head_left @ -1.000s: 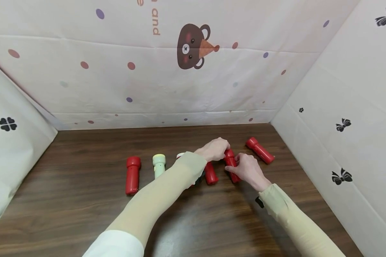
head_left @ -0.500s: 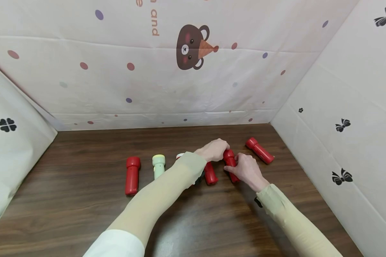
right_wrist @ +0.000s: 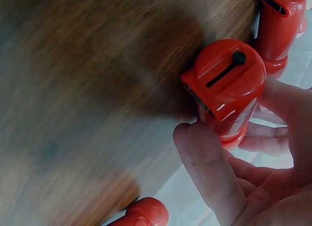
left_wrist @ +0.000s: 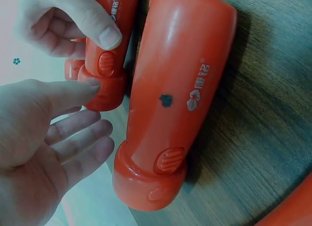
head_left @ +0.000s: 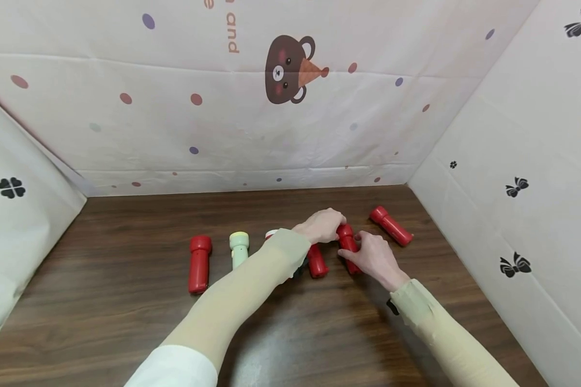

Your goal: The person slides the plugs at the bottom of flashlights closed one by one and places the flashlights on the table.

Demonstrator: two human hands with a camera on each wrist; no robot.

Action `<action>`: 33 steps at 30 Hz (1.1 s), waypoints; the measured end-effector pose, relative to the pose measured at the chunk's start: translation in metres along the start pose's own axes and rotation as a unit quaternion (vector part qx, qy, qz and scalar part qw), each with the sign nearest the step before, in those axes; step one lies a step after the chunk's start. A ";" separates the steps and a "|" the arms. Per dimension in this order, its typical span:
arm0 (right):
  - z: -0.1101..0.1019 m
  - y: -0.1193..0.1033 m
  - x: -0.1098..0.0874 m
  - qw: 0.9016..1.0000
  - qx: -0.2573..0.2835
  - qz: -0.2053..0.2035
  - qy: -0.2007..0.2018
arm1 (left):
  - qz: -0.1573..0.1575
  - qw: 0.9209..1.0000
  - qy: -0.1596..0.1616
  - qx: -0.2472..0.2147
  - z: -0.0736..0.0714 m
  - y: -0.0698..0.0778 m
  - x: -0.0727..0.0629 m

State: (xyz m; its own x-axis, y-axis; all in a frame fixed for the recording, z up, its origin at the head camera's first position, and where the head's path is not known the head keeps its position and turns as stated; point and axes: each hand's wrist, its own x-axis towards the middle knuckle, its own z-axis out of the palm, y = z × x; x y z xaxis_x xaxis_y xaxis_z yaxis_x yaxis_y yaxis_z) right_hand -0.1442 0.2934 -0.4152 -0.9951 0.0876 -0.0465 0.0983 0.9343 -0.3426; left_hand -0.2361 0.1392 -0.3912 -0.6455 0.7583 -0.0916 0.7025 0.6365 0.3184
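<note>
Both hands are on one red flashlight (head_left: 347, 244), right of centre on the table. My right hand (head_left: 375, 257) grips its body, thumb on the left side; in the left wrist view that thumb (left_wrist: 105, 33) lies just above the ribbed switch. At the far end my left hand (head_left: 321, 226) pinches the wide head; its thumb lies on the head (left_wrist: 105, 94) in the left wrist view, the lower fingers loosely bent. The tail end (right_wrist: 229, 80), with a black slot, faces the right wrist camera. Close on the left lies a second red flashlight (head_left: 317, 262).
Another red flashlight (head_left: 391, 226) lies slanted at the back right. Leftward are a red flashlight (head_left: 200, 264) and a pale green one (head_left: 239, 248). A white-topped one (head_left: 271, 234) is mostly hidden by the left sleeve. Patterned sheets (head_left: 222, 134) border the wooden table (head_left: 126, 258).
Almost nothing differs. Both hands keep hold of the same flashlight in the same spot, with only slight shifts of the right hand and wrist.
</note>
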 end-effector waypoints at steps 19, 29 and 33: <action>-0.021 0.028 -0.001 0.997 -0.013 -0.047 0.065 | -0.012 1.000 0.013 -0.008 0.002 0.000 -0.002; -0.022 0.055 0.013 0.993 -0.034 -0.057 0.099 | -0.009 0.999 0.043 -0.010 -0.001 -0.001 -0.012; -0.023 0.066 0.019 0.992 -0.049 -0.047 0.110 | -0.008 0.999 0.048 -0.021 -0.001 -0.002 -0.017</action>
State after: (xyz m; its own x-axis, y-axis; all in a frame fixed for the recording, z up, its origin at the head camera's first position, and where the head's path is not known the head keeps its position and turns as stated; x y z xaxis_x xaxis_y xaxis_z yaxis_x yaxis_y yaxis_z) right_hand -0.1567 0.3648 -0.4175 -0.9799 0.0609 0.1901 0.0132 0.9700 -0.2428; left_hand -0.2269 0.1247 -0.3895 -0.6830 0.7304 -0.0064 0.6808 0.6398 0.3567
